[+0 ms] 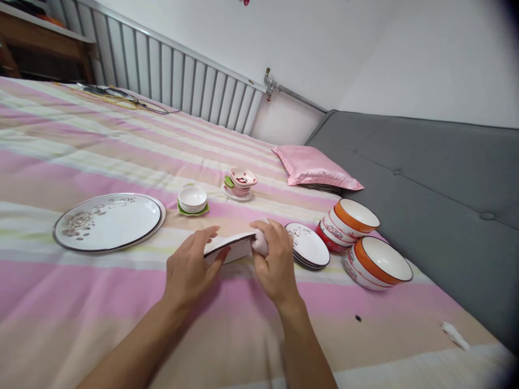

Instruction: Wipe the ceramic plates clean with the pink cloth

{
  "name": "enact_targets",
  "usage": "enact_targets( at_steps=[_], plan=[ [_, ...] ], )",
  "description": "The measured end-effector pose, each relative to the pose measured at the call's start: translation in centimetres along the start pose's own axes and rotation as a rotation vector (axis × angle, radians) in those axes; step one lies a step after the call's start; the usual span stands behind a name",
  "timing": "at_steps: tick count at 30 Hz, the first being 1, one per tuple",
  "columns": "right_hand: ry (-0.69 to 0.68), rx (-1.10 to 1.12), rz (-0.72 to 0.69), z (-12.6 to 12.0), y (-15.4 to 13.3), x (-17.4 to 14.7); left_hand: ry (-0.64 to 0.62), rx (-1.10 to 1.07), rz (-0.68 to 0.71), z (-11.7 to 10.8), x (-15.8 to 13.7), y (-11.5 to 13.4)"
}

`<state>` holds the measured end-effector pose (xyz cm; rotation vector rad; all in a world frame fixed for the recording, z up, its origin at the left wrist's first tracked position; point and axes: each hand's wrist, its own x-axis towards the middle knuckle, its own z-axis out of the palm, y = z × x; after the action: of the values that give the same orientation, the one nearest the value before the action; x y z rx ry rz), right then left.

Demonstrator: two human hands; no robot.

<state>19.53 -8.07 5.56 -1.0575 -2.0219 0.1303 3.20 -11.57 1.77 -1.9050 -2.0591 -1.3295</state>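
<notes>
Above the striped bedsheet, a white plate (234,247) with a dark rim is tilted nearly edge-on between both hands. My left hand (190,266) grips its left edge, thumb on the near face and fingers behind. Against the right edge, my right hand (275,262) presses a bunched white cloth (260,243), fingers curled round it. Just right of that hand lies a stack of dark-rimmed plates (310,246) with a brown flower print. Farther left rests a large oval platter (109,221) with the same print, on another pale plate.
Stacked orange-rimmed bowls (357,216) and another large bowl (381,262) stand at right. Small white bowls (192,197) on a green dish and pink dishes (242,178) sit beyond my hands. A pink pillow (316,166) leans by the grey headboard (430,167). Cables (121,98) lie far left.
</notes>
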Motion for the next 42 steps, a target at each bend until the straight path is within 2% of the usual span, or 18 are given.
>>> enact_targets(
  at_steps=[2, 5, 7, 10, 16, 20, 24, 27, 30, 36, 42],
  plan=[
    [0.043, 0.079, 0.042, 0.1, 1.3, 0.2, -0.163, 0.031, -0.111, 0.2, 0.1, -0.3],
    [0.082, 0.156, 0.086, 0.2, 2.6, 0.4, -0.399, 0.047, -0.166, 0.2, 0.3, -0.4],
    [0.086, 0.169, 0.101, 0.2, 3.0, 0.4, -0.471, 0.056, -0.179, 0.1, 0.3, -0.4],
    [0.09, 0.167, 0.103, 0.3, 3.1, 0.4, -0.484, 0.061, -0.205, -0.1, 0.4, -0.4],
    [0.114, 0.178, 0.114, 0.3, 3.3, 0.4, -0.394, 0.01, -0.225, 0.0, 0.6, -0.7],
    [0.149, 0.209, 0.181, 0.5, 4.0, 0.4, -0.304, 0.0, -0.19, 0.1, 0.5, -0.6],
    [0.163, 0.243, 0.211, 0.5, 4.3, 0.4, -0.156, -0.045, -0.1, 0.1, 0.2, -0.4],
    [0.16, 0.21, 0.149, 0.3, 3.8, 0.5, -0.021, -0.051, 0.02, 0.1, 0.0, -0.4],
    [0.122, 0.159, 0.069, -0.2, 2.8, 0.4, 0.059, -0.02, 0.136, 0.0, -0.1, -0.3],
    [0.026, -0.06, -0.047, -0.7, 0.4, 0.1, 0.082, 0.014, 0.238, 0.0, -0.1, -0.2],
    [-0.029, -0.13, -0.096, -0.7, -0.6, 0.0, 0.05, 0.003, 0.183, 0.1, -0.1, -0.2]
  ],
)
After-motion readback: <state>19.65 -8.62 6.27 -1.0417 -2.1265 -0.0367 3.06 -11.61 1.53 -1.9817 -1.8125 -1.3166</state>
